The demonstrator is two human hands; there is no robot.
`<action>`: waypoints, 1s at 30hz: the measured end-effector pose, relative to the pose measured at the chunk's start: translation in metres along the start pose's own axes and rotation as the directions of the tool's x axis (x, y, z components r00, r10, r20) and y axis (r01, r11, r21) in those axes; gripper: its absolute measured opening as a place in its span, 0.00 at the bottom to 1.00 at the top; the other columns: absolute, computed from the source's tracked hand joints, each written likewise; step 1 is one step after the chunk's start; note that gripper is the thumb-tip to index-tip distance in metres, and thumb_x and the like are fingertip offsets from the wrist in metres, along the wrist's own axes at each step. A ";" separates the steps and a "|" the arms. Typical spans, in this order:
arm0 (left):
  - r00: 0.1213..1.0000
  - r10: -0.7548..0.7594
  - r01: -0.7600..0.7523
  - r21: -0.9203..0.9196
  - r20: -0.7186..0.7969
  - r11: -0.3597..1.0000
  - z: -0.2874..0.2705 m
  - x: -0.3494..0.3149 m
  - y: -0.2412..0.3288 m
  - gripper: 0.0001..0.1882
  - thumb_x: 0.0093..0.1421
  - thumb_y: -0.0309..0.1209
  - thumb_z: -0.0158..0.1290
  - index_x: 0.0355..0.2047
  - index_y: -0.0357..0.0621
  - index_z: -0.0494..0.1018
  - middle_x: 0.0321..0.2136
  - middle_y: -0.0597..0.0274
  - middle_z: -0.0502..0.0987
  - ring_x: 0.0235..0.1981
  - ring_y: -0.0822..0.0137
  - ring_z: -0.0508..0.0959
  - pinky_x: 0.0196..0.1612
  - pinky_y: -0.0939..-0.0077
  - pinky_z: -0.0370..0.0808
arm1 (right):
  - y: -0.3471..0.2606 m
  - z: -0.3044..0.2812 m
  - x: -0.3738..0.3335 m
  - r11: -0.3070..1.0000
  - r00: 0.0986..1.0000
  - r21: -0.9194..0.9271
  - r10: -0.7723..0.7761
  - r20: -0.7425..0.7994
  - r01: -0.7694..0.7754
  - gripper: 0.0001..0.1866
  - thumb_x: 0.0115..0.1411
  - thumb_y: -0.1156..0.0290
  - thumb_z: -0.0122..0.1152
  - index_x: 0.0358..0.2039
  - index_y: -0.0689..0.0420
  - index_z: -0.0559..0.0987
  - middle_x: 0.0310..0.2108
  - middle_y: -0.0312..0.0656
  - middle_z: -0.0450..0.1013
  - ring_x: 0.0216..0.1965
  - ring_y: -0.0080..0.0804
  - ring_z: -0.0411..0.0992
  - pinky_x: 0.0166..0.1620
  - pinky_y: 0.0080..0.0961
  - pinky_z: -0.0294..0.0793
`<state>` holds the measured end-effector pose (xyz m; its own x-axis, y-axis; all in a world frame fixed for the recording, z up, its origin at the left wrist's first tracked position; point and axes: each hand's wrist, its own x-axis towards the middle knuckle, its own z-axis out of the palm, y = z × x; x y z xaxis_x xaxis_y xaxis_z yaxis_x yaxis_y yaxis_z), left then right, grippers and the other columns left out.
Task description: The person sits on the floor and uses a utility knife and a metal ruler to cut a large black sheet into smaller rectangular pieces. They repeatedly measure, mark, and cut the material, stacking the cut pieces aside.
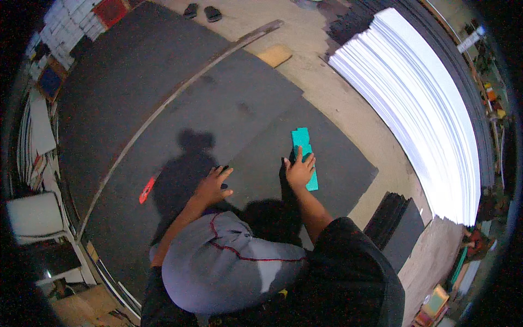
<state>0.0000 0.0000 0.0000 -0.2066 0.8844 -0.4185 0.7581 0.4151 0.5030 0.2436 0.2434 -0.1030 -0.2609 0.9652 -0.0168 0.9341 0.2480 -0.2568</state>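
Large dark grey sheets (245, 125) lie flat beneath me. My right hand (299, 171) rests on a small group of teal strips (301, 134), its fingers spread over them rather than wrapped round. The strips lie side by side with uneven ends. My left hand (213, 186) is held over the sheet with its fingers apart and nothing in them. To the left of it lies a red cutter knife (146, 189). Whether the left fingertips touch the sheet I cannot tell.
A long wooden strip (163, 103) crosses the sheets on the left. Tall stacked white sheets (417, 114) stand at the right, with smaller dark piled sheets (406, 234) nearer me. A yellowish block (274, 55) and dark sandals (212, 13) lie at the far side.
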 end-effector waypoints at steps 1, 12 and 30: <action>0.999 0.044 -0.044 -0.011 -0.017 0.999 -0.001 0.006 -0.004 0.45 0.58 0.46 0.65 0.72 0.52 0.59 0.73 0.46 0.57 0.72 0.43 0.59 0.68 0.44 0.63 | 0.001 -0.001 -0.009 0.998 0.998 -0.006 0.057 0.019 -0.057 0.47 0.64 0.37 0.59 0.77 0.38 0.52 0.74 0.62 0.50 0.74 0.65 0.48 0.68 0.70 0.52; 0.970 0.237 -0.242 -0.300 -0.055 0.923 -0.009 0.075 0.071 0.35 0.59 0.43 0.65 0.63 0.39 0.71 0.59 0.40 0.75 0.59 0.43 0.76 0.62 0.57 0.73 | 0.024 -0.024 -0.060 0.992 0.992 -0.016 0.125 0.035 -0.125 0.40 0.66 0.46 0.60 0.74 0.43 0.58 0.68 0.61 0.59 0.67 0.60 0.62 0.57 0.62 0.70; 0.687 -0.505 -0.442 -0.852 -0.522 0.281 -0.094 -0.092 -0.008 0.21 0.70 0.35 0.57 0.57 0.33 0.71 0.47 0.51 0.80 0.45 0.59 0.83 0.44 0.61 0.85 | -0.160 -0.155 -0.024 0.334 0.353 0.113 -0.886 -0.302 0.936 0.44 0.54 0.51 0.75 0.70 0.45 0.69 0.71 0.64 0.55 0.70 0.66 0.56 0.69 0.57 0.58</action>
<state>-0.0448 -0.0644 0.1057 -0.8482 0.5090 -0.1466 -0.2232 -0.0925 0.9704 0.1382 0.1931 0.0887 -0.8459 0.1455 0.5131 0.0404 0.9768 -0.2105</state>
